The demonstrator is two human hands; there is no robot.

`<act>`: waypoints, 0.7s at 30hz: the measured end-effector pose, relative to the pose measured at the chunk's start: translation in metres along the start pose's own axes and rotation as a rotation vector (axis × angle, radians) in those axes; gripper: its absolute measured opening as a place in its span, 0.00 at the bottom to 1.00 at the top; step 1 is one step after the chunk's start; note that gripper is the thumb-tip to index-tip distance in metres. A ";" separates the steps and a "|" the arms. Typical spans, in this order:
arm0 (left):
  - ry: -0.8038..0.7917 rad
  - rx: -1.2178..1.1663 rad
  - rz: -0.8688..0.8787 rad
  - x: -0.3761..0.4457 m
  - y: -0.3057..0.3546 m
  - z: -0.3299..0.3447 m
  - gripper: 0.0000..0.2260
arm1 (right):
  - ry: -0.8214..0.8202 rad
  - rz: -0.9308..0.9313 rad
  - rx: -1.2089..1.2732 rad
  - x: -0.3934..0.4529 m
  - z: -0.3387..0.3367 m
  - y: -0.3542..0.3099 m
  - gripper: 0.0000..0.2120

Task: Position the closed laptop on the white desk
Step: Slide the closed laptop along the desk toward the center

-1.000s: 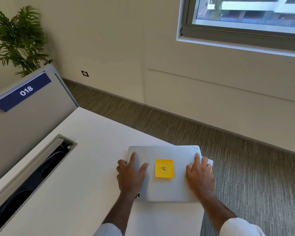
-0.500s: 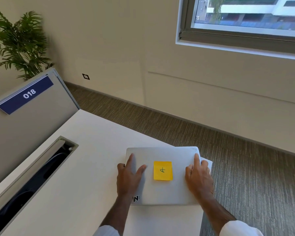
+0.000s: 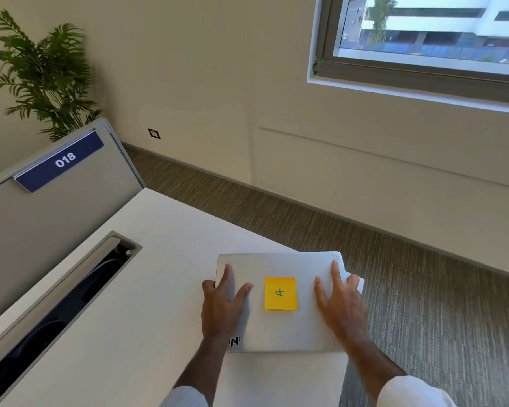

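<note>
Low in the frame, right of centre, two hands press flat on the closed laptop (image 3: 279, 324). Left hand (image 3: 222, 306) lies on the lid's left part, fingers spread and loose, outer fingers curling over the left edge, thumb pointing toward the yellow note (image 3: 280, 293). Right hand (image 3: 343, 304) lies on the lid's right part, fingers likewise spread and unclenched, forefinger reaching toward the far right corner, outer fingers over the right edge. Neither hand grasps; both palms rest down. Both forearms come up from the bottom edge, white sleeves (image 3: 415, 392) at the cuffs.

Silver and shut, the laptop sits on the desk (image 3: 159, 289) at its right end, its far right corner close to the desk's edge. One note sticks to the middle of the lid, between the hands. A black sticker shows at the lid's near left corner, partly hidden by the left wrist.

At left a long cable slot (image 3: 59, 304) is cut into the white top. Behind it stands a grey partition (image 3: 41, 224) with a blue plate reading 018. One plant (image 3: 41, 71) fills the upper left; one window (image 3: 423, 33) the upper right. Striped brown carpet (image 3: 423, 289) covers the floor, below beige walls.
</note>
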State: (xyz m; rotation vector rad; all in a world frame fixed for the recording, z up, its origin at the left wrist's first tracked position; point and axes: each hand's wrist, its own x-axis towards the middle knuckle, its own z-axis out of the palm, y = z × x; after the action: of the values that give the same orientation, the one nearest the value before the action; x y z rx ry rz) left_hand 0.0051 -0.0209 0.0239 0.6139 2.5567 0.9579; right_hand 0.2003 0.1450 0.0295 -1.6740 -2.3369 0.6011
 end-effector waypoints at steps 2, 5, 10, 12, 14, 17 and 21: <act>0.008 0.006 0.007 -0.001 -0.001 -0.005 0.34 | -0.003 -0.010 0.002 -0.004 -0.002 -0.004 0.32; 0.016 0.013 0.006 -0.003 -0.003 -0.012 0.34 | -0.004 -0.025 0.013 -0.008 -0.003 -0.011 0.31; 0.034 -0.007 -0.012 -0.010 -0.013 -0.023 0.35 | -0.013 -0.046 -0.006 -0.014 -0.003 -0.021 0.32; 0.043 -0.009 -0.018 -0.013 -0.016 -0.028 0.34 | -0.018 -0.059 0.002 -0.018 -0.002 -0.025 0.32; 0.053 -0.008 -0.020 -0.017 -0.020 -0.034 0.34 | -0.022 -0.066 0.013 -0.022 0.001 -0.028 0.31; 0.066 -0.005 -0.024 -0.021 -0.029 -0.043 0.35 | -0.024 -0.087 0.022 -0.028 0.006 -0.035 0.32; 0.083 -0.009 -0.038 -0.025 -0.038 -0.053 0.34 | -0.026 -0.114 0.018 -0.035 0.010 -0.045 0.31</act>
State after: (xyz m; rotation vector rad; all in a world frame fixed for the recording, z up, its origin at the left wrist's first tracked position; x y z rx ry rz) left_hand -0.0085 -0.0878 0.0396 0.5307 2.6253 1.0019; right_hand 0.1692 0.0975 0.0429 -1.5218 -2.4185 0.6232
